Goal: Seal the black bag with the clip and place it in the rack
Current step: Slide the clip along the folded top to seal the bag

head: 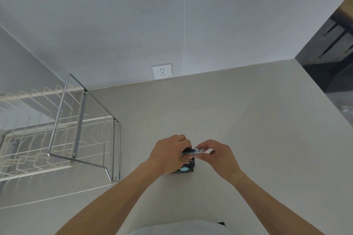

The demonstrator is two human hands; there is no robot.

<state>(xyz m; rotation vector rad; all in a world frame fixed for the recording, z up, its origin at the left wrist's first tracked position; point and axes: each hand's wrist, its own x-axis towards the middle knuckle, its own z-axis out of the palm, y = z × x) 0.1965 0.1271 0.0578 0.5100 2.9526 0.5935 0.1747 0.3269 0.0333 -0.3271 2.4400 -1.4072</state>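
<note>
A small black bag (186,168) with a light-blue round label stands on the pale counter, low in the middle of the head view. My left hand (169,155) is closed around the bag's top and left side, hiding much of it. A grey and white clip (193,151) lies across the bag's top edge. My right hand (215,155) pinches the clip's right end between thumb and fingers. The wire rack (63,139) with its chrome frame stands on the counter to the left, well apart from the bag.
The pale counter (238,120) runs back to a grey wall with a white power socket (162,71). On the right the counter ends at an edge with a dark floor (328,59) below. My white shirt shows at the bottom edge.
</note>
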